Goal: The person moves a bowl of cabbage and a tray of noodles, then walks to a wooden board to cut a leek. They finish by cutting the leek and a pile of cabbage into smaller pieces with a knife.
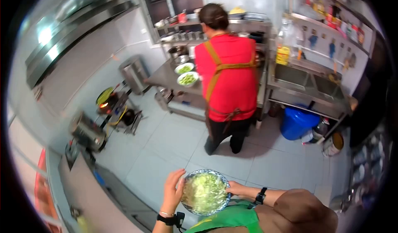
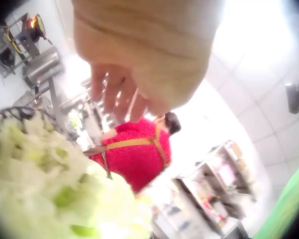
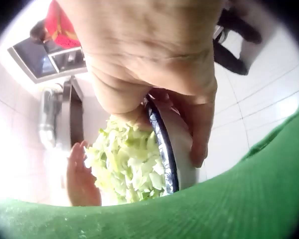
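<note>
Cabbage (image 1: 204,190) is being carried heaped in a bowl (image 1: 224,200), pinched at three o'clock by the right hand (image 1: 235,188); the left hand (image 1: 173,190), fingers straight, is steadying nine o'clock. Shreds could be spilled if the bowl is tipped.

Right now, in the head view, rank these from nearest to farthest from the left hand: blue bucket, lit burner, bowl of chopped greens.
1. Bowl of chopped greens: touching the left hand.
2. Lit burner: up left, by the wall.
3. Blue bucket: far right, under the sink.

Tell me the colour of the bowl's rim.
Dark blue with a pattern on the bowl, seen best in the right wrist view.
</note>
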{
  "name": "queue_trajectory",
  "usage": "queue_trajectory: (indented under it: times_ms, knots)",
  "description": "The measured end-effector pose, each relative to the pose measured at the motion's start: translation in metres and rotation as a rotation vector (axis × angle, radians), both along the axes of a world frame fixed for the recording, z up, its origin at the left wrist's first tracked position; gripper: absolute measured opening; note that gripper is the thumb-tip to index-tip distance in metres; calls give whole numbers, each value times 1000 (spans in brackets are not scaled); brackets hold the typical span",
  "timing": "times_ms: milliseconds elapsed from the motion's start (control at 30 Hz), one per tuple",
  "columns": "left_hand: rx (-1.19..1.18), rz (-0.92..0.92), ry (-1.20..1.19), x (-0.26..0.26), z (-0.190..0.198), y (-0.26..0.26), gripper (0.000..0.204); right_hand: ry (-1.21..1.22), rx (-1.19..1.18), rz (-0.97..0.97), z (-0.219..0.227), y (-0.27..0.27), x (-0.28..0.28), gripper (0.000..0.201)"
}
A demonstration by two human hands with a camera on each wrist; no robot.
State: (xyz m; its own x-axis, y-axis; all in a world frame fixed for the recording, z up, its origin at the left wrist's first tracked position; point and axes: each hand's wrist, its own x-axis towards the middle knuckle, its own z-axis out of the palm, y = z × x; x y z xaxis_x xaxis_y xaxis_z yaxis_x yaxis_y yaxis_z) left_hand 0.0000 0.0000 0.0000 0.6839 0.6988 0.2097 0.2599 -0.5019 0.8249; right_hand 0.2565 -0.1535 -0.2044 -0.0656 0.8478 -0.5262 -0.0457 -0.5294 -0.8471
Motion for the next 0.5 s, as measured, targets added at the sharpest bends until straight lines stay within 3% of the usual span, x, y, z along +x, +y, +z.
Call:
queue_trajectory:
  times_ms: [67,100,167,267,400,500]
  knots:
    - [157,-18,42,13,-9,14,36,230,132,-275,13,-20,-1,39]
    - [116,-59,49,20,-15,15,36,232,95,-319,34,-40,-4,39]
    - [103,-310,68,61,-29,30,37,308,-3,-544,68,-44,24,39]
    - [107,-447,-25,134,-31,46,40,283,11,-645,69,-57,71,43]
    - [51,-616,-38,210,-35,52,42,325,48,-822,78,-80,95,42]
    - [-38,-691,-84,262,-43,19,44,302,29,-919,87,-126,124,38]
